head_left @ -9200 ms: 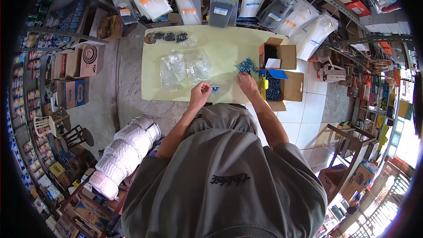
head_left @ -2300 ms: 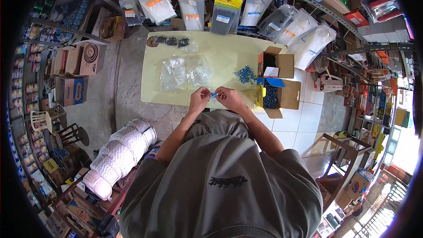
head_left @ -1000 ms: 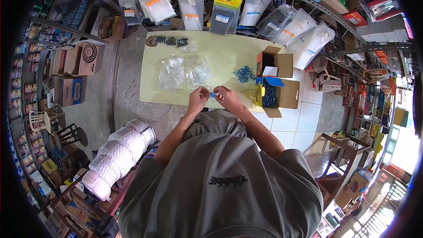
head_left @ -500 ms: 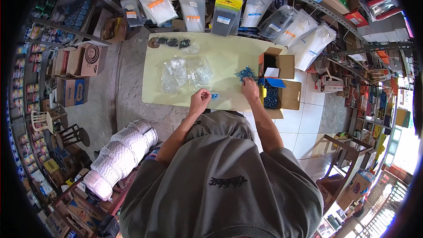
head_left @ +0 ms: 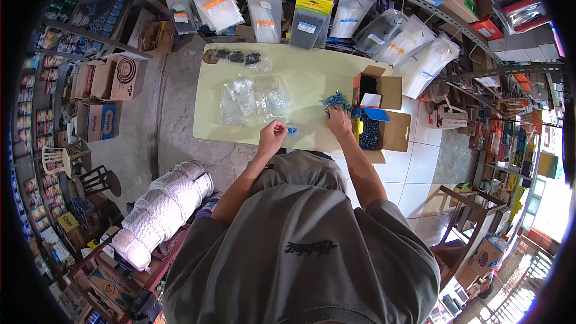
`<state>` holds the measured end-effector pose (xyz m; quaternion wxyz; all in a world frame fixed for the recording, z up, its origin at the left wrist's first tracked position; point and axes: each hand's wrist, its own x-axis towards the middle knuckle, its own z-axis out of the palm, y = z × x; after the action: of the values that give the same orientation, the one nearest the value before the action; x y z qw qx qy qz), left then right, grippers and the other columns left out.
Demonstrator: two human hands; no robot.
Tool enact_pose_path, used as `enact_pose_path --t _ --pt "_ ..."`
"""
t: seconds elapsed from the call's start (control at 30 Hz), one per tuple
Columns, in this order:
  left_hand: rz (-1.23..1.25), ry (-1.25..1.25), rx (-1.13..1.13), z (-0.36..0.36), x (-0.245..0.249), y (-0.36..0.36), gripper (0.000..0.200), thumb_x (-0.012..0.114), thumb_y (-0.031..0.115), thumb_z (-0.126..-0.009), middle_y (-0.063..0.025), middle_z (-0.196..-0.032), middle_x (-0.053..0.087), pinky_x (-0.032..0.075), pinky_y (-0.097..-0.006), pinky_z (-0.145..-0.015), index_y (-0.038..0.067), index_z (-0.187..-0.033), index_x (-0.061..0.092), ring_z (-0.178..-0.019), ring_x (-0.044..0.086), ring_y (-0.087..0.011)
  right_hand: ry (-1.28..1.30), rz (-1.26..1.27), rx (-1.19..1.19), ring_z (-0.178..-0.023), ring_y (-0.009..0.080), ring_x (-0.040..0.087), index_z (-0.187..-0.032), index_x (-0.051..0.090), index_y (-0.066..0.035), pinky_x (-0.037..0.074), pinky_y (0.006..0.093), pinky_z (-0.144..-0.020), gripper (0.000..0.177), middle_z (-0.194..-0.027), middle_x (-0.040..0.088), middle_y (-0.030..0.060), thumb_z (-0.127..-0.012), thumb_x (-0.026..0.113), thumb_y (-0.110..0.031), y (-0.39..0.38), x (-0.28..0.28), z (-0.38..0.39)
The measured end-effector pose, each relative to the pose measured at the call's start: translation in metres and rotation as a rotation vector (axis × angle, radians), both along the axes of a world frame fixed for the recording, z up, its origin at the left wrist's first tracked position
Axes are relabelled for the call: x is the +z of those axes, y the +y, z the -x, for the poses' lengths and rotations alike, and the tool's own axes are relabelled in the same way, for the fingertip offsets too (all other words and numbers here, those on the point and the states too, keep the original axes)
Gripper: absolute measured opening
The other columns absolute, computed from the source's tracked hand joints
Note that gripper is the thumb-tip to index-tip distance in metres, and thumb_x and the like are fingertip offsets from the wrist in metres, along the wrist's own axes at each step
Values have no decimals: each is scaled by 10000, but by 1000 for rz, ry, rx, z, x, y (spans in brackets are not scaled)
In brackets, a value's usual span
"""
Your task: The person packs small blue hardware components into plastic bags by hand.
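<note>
On the pale green table (head_left: 312, 63), my left hand (head_left: 273, 135) has its fingers pinched at the edge of a small clear bag (head_left: 292, 131) with a few blue pieces in it. My right hand (head_left: 339, 121) is at the near edge of a loose pile of small blue pieces (head_left: 333, 99), fingers pointing down and drawn together; what they hold is too small to tell. Right of that hand, an open cardboard box (head_left: 369, 132) holds many dark blue pieces. Clear plastic bags (head_left: 255, 99) lie flat left of the pile.
Behind the blue box stands another open box (head_left: 373, 84) with dark contents. Small dark packets (head_left: 236, 57) lie at the table's far left. Bags of cable ties (head_left: 310, 21) hang over the back edge. A large wrapped roll (head_left: 165, 210) is at the lower left.
My right hand has shifted slightly left and its fingers have come lower against the blue pile. My left hand stays nearly in place at the small bag.
</note>
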<state>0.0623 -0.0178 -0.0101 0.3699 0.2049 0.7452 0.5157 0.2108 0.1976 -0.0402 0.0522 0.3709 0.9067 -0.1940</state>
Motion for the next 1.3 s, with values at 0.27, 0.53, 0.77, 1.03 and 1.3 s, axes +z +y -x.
enact_pose_path --t 0.27,0.53,0.77,1.03,1.3 --pt "10 3 0 1 3 2 95 665 72 -832 -36 -747 629 481 -239 -613 11 -879 608 -648 575 -80 -53 14 7 -892 383 651 -1043 587 -41 557 478 -747 245 -1031 604 188 -821 579 -144 0 -2 3" --pt "16 9 5 2 -2 2 109 675 82 -826 -42 -751 634 484 -241 -619 13 -883 612 -662 588 -94 -96 14 82 -859 398 650 -1019 574 -52 555 487 -736 225 -1028 594 191 -812 572 -141 0 -7 5" --pt "-6 20 -7 2 -4 1 106 673 81 -828 -46 -737 630 483 -242 -606 11 -879 612 -644 586 -91 -31 74 113 -841 424 636 -972 577 -65 537 515 -730 194 -988 597 184 -791 571 -134 -5 -5 6" --pt "-27 -20 9 2 -2 0 109 663 64 -834 -56 -743 639 491 -254 -602 -2 -901 608 -643 604 -97 503 454 145 -709 259 655 -909 605 -28 530 376 -640 155 -846 649 129 -768 643 -79 -46 61 26" --pt "31 22 -45 3 -1 2 102 648 45 -869 -61 -786 655 521 -251 -607 -15 -939 604 -663 644 -110 572 544 241 -630 199 615 -883 635 -31 514 317 -597 120 -833 665 90 -774 684 -51 -74 63 32"
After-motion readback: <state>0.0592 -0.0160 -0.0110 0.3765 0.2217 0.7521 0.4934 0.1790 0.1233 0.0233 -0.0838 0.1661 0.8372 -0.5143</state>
